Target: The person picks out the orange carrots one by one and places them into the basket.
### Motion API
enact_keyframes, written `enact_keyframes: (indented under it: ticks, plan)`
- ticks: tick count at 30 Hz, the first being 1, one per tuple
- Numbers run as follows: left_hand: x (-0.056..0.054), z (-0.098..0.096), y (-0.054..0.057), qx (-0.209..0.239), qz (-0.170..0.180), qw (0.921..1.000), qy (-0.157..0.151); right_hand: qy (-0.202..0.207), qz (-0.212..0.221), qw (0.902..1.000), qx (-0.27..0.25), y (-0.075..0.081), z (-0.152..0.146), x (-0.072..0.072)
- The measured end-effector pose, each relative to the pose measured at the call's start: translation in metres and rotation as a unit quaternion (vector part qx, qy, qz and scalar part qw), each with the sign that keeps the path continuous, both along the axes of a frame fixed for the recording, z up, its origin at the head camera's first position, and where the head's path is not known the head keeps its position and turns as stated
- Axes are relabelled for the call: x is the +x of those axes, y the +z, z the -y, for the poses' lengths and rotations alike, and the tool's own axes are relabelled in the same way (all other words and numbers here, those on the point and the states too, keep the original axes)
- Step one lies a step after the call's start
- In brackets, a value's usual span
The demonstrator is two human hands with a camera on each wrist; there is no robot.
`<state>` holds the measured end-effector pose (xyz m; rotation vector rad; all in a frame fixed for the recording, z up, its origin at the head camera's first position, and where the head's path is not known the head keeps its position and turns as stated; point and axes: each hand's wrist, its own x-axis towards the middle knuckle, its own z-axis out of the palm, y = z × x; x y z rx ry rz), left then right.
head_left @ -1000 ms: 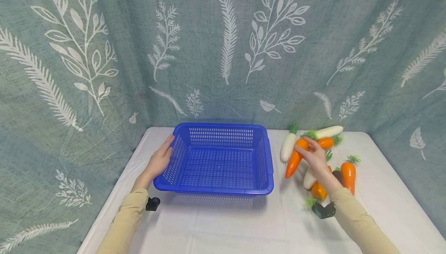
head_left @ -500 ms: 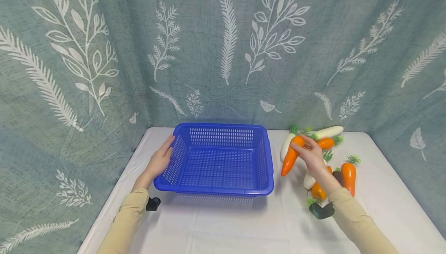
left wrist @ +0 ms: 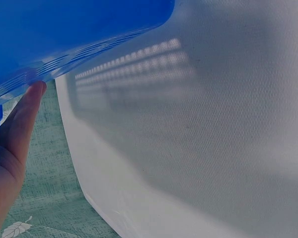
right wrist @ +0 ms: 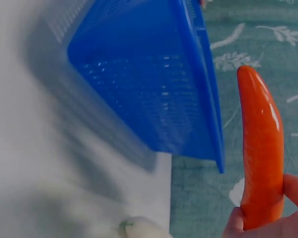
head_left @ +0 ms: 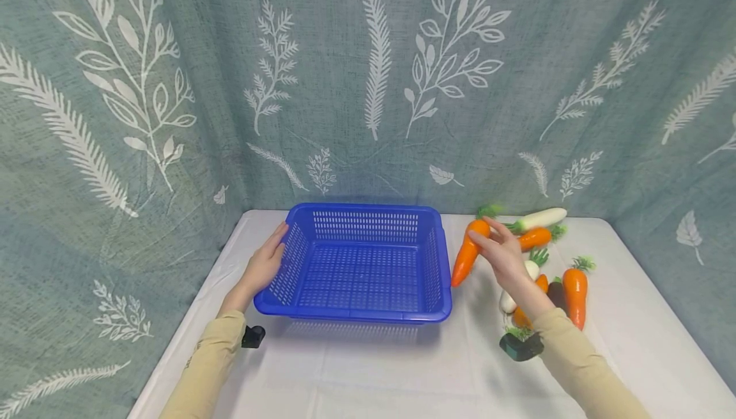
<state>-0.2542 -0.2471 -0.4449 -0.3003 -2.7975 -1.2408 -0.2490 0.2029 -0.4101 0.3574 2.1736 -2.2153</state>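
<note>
My right hand (head_left: 505, 258) pinches an orange carrot (head_left: 467, 254) near its thick end, just right of a blue plastic basket (head_left: 352, 314). Its pointed end overlaps the basket's right rim in the head view. From the right wrist, the carrot (right wrist: 263, 148) stands tip up between thumb and fingers, beside the basket wall (right wrist: 139, 89). With fingers straight, my left hand (head_left: 266, 267) rests against the basket's left side. The left wrist view shows that hand (left wrist: 15, 144) with a digit's tip at the blue wall. Inside, the basket holds nothing.
Right of the basket lie more vegetables: a long white radish (head_left: 542, 218), a smaller carrot (head_left: 535, 238), a large carrot (head_left: 575, 294) and a dark eggplant-like one (head_left: 556, 294). Some are partly hidden by my right arm. Behind the white table (head_left: 368, 374) hangs a green patterned curtain (head_left: 345, 87).
My right hand has moved left with the carrot, from above the vegetables to the basket's right rim. The left hand and the basket have stayed in place.
</note>
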Motion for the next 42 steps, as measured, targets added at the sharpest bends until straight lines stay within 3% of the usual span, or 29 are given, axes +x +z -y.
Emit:
enact_keyframes:
  ticks: [28,42]
  plan:
    - [-0.003,0.002,-0.004,0.0,0.0,1.0,-0.001,0.027,-0.037,0.9972,-0.059,0.002,0.05,0.003]
    - [-0.004,0.002,-0.004,-0.002,-0.001,1.0,0.0,0.032,-0.042,0.9974,-0.05,0.002,0.069,0.003]
